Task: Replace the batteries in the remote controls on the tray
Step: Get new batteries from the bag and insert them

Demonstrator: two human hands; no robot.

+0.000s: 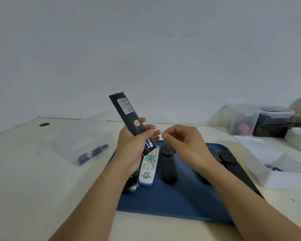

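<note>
While gripped: black remote (127,115), mostly above left hand (135,145).

The left hand (134,145) covered the lower body of the black remote (127,117), and its label print was too small to read. A dark remote (131,183) lay mostly hidden beneath that forearm. Whatever the right hand (182,145) pinched was blurred. The right forearm hid part of the tray (163,206).

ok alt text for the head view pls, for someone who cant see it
A left hand holds a black remote back-up above a blue tray, batteries showing in its open compartment; the right hand hovers beside it. A white remote lies on the tray.
</note>
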